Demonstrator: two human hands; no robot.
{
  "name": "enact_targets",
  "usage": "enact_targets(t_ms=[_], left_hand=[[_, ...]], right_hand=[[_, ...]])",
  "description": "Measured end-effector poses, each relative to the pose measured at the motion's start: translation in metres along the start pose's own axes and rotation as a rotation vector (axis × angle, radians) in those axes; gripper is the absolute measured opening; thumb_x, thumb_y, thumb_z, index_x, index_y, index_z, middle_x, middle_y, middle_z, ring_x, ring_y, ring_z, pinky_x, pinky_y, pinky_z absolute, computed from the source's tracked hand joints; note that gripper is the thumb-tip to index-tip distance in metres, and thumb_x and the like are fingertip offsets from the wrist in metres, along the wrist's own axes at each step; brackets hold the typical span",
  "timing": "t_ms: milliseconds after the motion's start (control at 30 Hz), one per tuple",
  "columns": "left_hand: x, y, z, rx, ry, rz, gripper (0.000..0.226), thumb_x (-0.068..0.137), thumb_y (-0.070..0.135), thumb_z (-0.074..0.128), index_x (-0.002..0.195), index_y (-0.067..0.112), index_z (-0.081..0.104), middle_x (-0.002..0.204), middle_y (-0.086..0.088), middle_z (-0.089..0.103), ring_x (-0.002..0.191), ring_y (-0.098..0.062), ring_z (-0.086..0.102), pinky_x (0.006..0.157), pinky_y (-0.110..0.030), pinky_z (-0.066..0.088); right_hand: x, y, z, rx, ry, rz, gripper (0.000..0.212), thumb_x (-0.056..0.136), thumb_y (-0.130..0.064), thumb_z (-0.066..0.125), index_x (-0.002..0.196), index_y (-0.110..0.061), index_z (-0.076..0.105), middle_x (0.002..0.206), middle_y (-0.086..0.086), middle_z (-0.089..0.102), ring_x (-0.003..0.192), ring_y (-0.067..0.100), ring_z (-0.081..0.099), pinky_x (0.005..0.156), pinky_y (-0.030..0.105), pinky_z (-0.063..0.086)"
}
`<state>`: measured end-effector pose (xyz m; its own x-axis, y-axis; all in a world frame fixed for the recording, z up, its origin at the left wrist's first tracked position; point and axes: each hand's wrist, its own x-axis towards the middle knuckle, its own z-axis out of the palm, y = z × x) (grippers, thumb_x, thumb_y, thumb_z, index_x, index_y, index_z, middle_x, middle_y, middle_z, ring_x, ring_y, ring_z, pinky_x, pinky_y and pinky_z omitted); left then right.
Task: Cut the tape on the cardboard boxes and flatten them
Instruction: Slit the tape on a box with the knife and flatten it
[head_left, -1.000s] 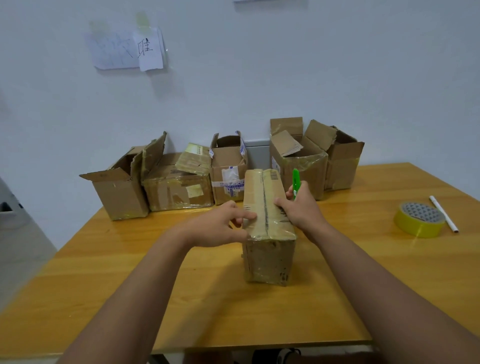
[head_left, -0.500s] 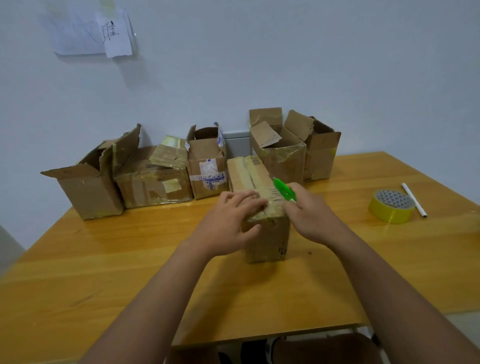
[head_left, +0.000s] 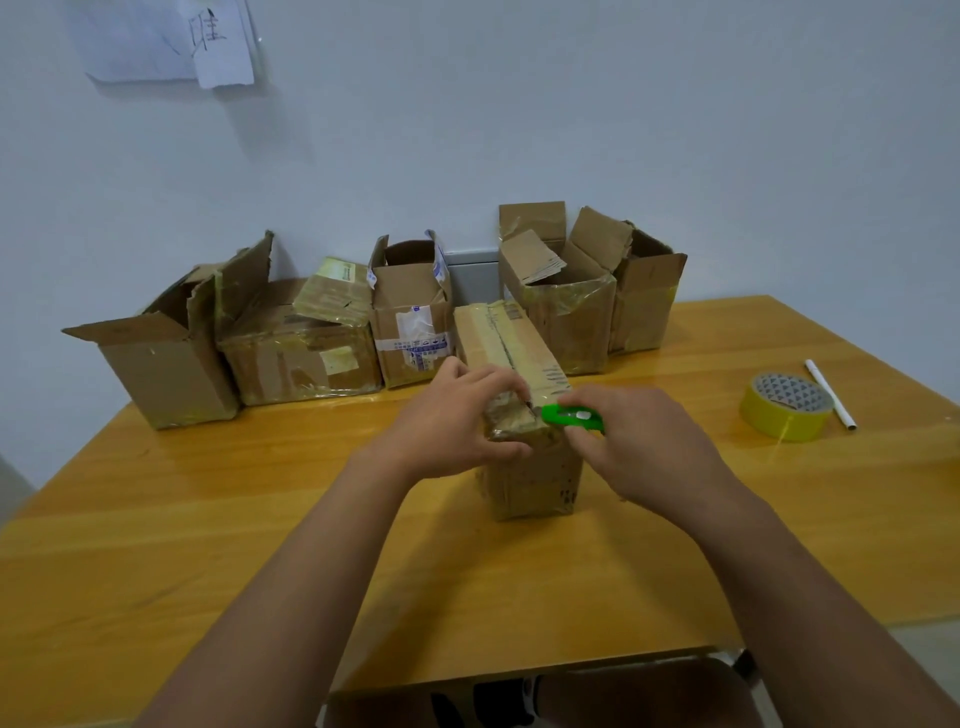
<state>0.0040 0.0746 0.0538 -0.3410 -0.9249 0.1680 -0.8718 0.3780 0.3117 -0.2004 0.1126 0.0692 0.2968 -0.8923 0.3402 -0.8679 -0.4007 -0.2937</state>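
Two papers (head_left: 171, 41) hang on the wall at 11 o'clock. A row of open boxes stands at the back of the counter (head_left: 208, 519), near the wall. From the left there is a box with a big flap (head_left: 161, 364), then a low wide box (head_left: 301, 358), then a small box with a label (head_left: 413, 322). More to the right stand a shiny box (head_left: 566, 312) and a last box (head_left: 644, 301), touching each other.

In the middle of the counter stands a long taped box (head_left: 519, 415). It is still closed. It points away toward 12 o'clock, with its far end near the row.

The left hand (head_left: 452, 426) holds the near top corner of the taped box, with fingers curled over the top and the thumb on the near side. The right hand (head_left: 644, 447) grips a green cutter (head_left: 571, 417). The cutter's tip touches the tape line on top of the box, near the front edge.

At 3 o'clock lies a yellow tape roll (head_left: 784, 410). Just to its right lies a white pen (head_left: 829, 393).
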Motion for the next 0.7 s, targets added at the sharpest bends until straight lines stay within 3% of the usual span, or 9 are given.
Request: enact_targets(t_ms=[100,167,233,367,533,700], left_hand=[[-0.001,-0.004,0.003,0.006,0.026,-0.033,0.076,0.076,0.061,0.072,0.139,0.048,0.032,0.13,0.015,0.036,0.114,-0.007,0.031,0.089,-0.032,0.047],[-0.001,-0.007,0.007,0.087,0.042,0.033,0.069,0.079,0.065,0.067,0.138,0.046,0.036,0.147,0.023,0.033,0.115,-0.006,0.028,0.084,-0.029,0.045],[-0.002,-0.009,0.012,0.133,0.072,0.079,0.065,0.082,0.066,0.061,0.139,0.043,0.041,0.151,0.026,0.029,0.113,-0.006,0.027,0.08,-0.025,0.039],[-0.008,-0.015,0.024,0.098,0.151,0.103,0.065,0.084,0.066,0.057,0.142,0.041,0.041,0.147,0.026,0.037,0.117,-0.006,0.029,0.087,-0.024,0.037],[-0.007,-0.016,0.022,0.111,0.112,0.087,0.067,0.084,0.068,0.055,0.144,0.044,0.037,0.148,0.025,0.035,0.118,-0.009,0.028,0.095,-0.029,0.041],[0.003,-0.018,0.011,0.092,0.006,0.082,0.064,0.084,0.07,0.055,0.141,0.048,0.039,0.144,0.021,0.035,0.115,-0.012,0.025,0.099,-0.033,0.036]], right_hand=[[0.008,-0.005,-0.003,-0.028,-0.09,-0.002,0.032,0.095,-0.032,0.048,0.124,-0.023,0.06,0.115,0.001,0.066,0.096,0.019,0.058,0.079,0.04,0.052],[0.013,-0.008,-0.005,-0.001,-0.138,-0.023,0.034,0.095,-0.03,0.05,0.128,-0.024,0.056,0.117,0.001,0.064,0.093,0.018,0.057,0.077,0.037,0.051],[0.017,-0.006,-0.005,0.151,-0.143,-0.039,0.026,0.093,-0.026,0.058,0.119,-0.028,0.055,0.107,-0.001,0.064,0.084,0.015,0.058,0.069,0.036,0.052],[0.02,-0.004,0.003,0.56,-0.017,-0.115,0.007,0.09,-0.028,0.066,0.097,-0.029,0.064,0.077,-0.005,0.064,0.066,0.011,0.061,0.058,0.034,0.052],[0.015,0.003,0.023,0.498,0.252,-0.157,0.016,0.1,-0.026,0.048,0.09,-0.022,0.059,0.056,0.003,0.06,0.051,0.018,0.055,0.05,0.039,0.041],[0.01,0.01,0.032,0.664,0.412,-0.08,0.016,0.098,-0.025,0.045,0.091,-0.02,0.059,0.059,-0.002,0.063,0.056,0.01,0.061,0.052,0.033,0.046]])
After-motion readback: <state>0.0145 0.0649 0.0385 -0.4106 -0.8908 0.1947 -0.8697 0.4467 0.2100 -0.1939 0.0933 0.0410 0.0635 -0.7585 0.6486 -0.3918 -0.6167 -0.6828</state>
